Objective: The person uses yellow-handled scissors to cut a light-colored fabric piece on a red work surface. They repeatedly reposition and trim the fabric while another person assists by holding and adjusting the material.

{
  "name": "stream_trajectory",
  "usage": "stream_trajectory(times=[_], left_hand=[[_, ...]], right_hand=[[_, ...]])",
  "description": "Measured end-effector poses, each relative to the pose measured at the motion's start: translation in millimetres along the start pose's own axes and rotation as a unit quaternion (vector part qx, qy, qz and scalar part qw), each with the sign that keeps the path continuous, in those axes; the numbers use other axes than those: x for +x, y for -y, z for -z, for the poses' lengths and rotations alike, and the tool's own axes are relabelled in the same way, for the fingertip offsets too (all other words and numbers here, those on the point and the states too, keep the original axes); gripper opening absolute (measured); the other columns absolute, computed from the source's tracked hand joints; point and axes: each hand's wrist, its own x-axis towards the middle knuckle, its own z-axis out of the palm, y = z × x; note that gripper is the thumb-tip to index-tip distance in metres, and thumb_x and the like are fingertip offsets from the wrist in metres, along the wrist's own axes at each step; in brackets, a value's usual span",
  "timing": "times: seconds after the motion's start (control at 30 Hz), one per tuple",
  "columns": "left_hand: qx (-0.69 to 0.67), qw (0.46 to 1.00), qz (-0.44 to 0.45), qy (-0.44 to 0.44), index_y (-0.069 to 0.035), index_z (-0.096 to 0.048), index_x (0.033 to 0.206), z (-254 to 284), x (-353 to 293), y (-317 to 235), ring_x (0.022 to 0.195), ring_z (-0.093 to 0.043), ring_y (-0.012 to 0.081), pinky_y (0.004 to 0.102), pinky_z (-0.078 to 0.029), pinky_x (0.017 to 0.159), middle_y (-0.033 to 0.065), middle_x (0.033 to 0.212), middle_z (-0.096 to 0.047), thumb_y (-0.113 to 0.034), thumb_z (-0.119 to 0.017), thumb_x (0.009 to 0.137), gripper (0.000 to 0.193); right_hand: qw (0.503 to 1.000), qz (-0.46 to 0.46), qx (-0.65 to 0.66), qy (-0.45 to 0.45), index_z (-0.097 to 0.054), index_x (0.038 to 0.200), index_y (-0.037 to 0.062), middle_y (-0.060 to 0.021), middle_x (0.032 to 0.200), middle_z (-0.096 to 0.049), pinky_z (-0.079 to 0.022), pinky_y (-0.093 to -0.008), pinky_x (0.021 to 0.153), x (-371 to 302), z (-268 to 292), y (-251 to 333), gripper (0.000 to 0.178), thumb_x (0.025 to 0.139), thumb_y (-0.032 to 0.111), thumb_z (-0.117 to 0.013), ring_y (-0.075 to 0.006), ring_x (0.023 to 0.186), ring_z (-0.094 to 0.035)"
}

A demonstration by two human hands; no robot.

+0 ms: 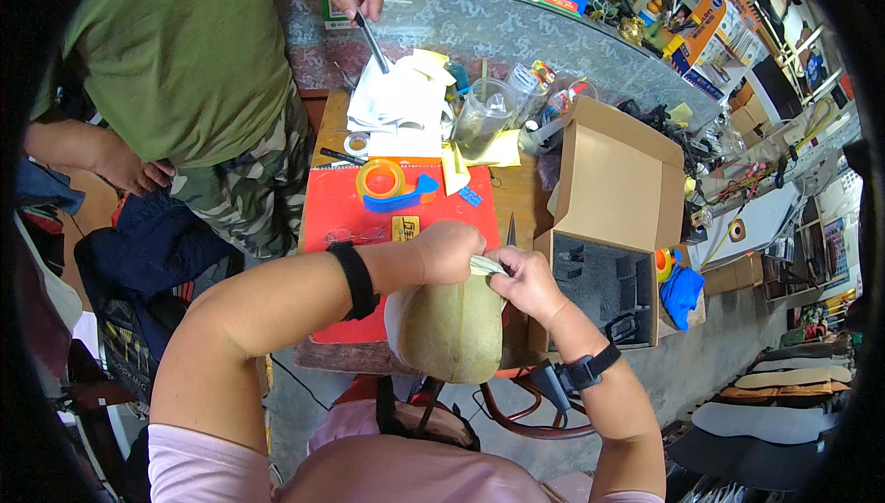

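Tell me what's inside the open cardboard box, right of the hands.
Inside the cardboard box sits dark grey foam with cut-out recesses. Whatever is beneath the foam is covered and cannot be seen.

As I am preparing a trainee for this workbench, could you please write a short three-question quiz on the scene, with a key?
1. True or false: the cardboard box stands with its lid raised.
2. Which of these lies on the red sheet? A) a teapot; B) a tape dispenser; C) a hammer.
3. What do the left hand and right hand grip?

Key:
1. True.
2. B.
3. Pale fabric at the far edge of the olive-yellow padded piece.
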Motion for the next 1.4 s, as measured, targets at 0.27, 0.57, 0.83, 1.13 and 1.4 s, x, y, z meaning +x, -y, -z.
stream_trajectory(times=[0.27,0.57,0.83,1.13,1.4], left_hand=[[-0.093,0.991,0.090,0.038,-0.003,-0.068,0.080,7,10,10,0.071,-0.064,0.0322,0.0407,-0.048,0.063,0.0181,0.075,-0.065,0.000,-0.057,0.062,0.021],[-0.363,0.898,0.211,0.135,0.000,-0.068,0.098,-18,15,49,0.077,-0.061,0.0191,0.0328,-0.048,0.071,0.0115,0.084,-0.068,0.002,-0.054,0.066,0.035],[-0.382,0.916,0.101,-0.074,0.002,-0.046,0.128,-43,-61,60,0.125,-0.041,0.0230,0.0358,-0.034,0.103,0.0154,0.128,-0.047,-0.016,-0.061,0.086,0.048],[-0.214,0.950,0.088,-0.207,-0.002,-0.022,0.141,-74,-133,-24,0.131,-0.032,0.0334,0.0421,-0.028,0.108,0.0228,0.135,-0.036,-0.031,-0.083,0.064,0.103],[-0.488,0.847,0.106,-0.183,-0.003,-0.018,0.143,-23,-154,-15,0.131,-0.031,0.0222,0.0356,-0.027,0.107,0.0124,0.139,-0.036,-0.032,-0.054,0.092,0.068]], right_hand=[[0.942,-0.124,0.301,0.081,-0.064,0.097,-0.0033,-0.0007,0.087,-0.064,-0.046,-0.0224,0.073,19,3,-26,0.023,0.075,-0.005,-0.057,-0.0084,0.078,-0.058],[0.891,-0.168,0.413,0.089,-0.063,0.097,-0.0001,-0.0022,0.087,-0.064,-0.047,-0.0256,0.074,24,-28,-68,0.020,0.079,0.004,-0.055,-0.0109,0.078,-0.059],[0.814,-0.210,0.540,-0.047,-0.061,0.101,-0.0005,-0.0073,0.092,-0.065,-0.051,-0.0277,0.076,-3,-42,-85,0.018,0.087,0.006,-0.052,-0.0150,0.081,-0.063],[0.774,-0.216,0.561,-0.200,-0.059,0.101,-0.0060,-0.0148,0.097,-0.065,-0.054,-0.0346,0.076,7,-51,-79,0.021,0.090,0.008,-0.047,-0.0232,0.084,-0.064],[0.665,-0.256,0.667,-0.218,-0.052,0.118,-0.0061,-0.0168,0.115,-0.060,-0.046,-0.0396,0.094,-13,-102,-59,0.032,0.090,0.010,-0.048,-0.0280,0.105,-0.059]])
